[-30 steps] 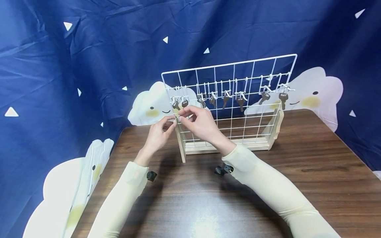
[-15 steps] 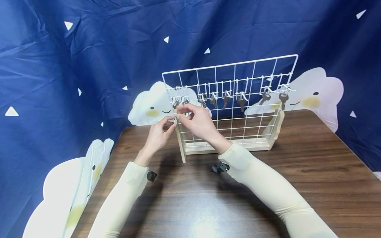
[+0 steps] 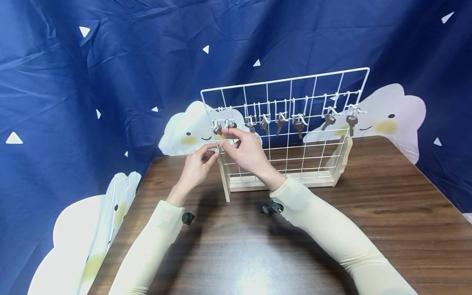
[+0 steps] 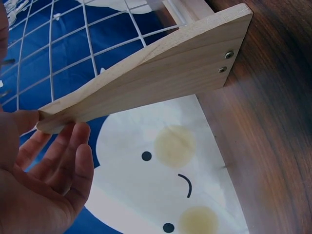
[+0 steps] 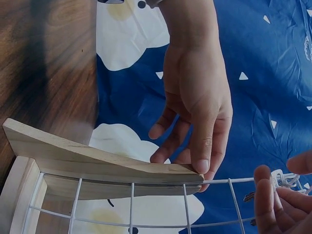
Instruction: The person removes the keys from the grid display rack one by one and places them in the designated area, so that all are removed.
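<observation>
A white wire grid rack stands on the table, held by a wooden base. My left hand pinches the upper tip of its left wooden side panel, thumb on one face and fingertips on the other. My right hand is raised at the rack's left end, thumb and index finger curved with a gap between them. The fingertips are right by the two leftmost hanging keys, one of them a key just above the index finger. In the right wrist view, right-hand fingers overlap the white hooks.
Several more keys hang on white hooks along the grid, such as a key near the middle and a key at the right end. A blue curtain with cloud prints closes off the back. Brown wood table spreads in front.
My right hand has shifted slightly up and left toward the leftmost keys. The second key from the left has changed its tilt. My left hand stays on the panel.
</observation>
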Demonstrator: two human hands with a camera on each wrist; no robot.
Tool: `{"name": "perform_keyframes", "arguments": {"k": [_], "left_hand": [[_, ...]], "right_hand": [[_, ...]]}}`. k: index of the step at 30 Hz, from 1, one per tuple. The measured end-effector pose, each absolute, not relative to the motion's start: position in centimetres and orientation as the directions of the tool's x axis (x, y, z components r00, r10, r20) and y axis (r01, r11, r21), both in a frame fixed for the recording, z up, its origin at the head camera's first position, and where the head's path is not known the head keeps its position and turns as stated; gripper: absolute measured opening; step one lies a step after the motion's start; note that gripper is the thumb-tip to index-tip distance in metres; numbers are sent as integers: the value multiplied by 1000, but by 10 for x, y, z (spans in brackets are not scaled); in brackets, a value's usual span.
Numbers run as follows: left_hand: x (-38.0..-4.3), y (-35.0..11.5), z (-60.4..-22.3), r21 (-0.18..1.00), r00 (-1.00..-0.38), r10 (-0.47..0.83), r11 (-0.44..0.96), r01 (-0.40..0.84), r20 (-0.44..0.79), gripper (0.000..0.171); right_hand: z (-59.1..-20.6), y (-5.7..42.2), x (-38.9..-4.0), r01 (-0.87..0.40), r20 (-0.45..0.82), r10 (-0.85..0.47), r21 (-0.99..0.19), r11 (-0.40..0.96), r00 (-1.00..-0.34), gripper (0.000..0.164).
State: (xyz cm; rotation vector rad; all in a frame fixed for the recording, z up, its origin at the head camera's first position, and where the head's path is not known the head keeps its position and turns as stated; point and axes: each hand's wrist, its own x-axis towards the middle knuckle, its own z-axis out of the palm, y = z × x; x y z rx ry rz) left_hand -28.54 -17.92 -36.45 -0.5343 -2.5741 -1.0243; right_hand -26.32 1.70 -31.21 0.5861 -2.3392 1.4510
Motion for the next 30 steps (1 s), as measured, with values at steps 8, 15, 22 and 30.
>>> {"name": "perform_keyframes", "arguments": {"k": [8,15,22,30], "left_hand": [[-286,-179,-366,582,-880,224,677,450,419,33],[-286,-179,-366,585,-877,227,671,456,423,33],[-286,-179,-366,583,-879,229,674,454,419,32],[-286,-179,-366,573,-879,225,685,449,420,33]], "right_hand": [[-314,15,-262,-490,472,-158,-755,435,-867,38],[-314,14,-261,-494,488,-141,-741,455,-861,39],[-315,11,-260,-493,474,-160,-756,430,-866,42],[-315,8,-261,-492,460,-176,-796,354,-870,43]]}}
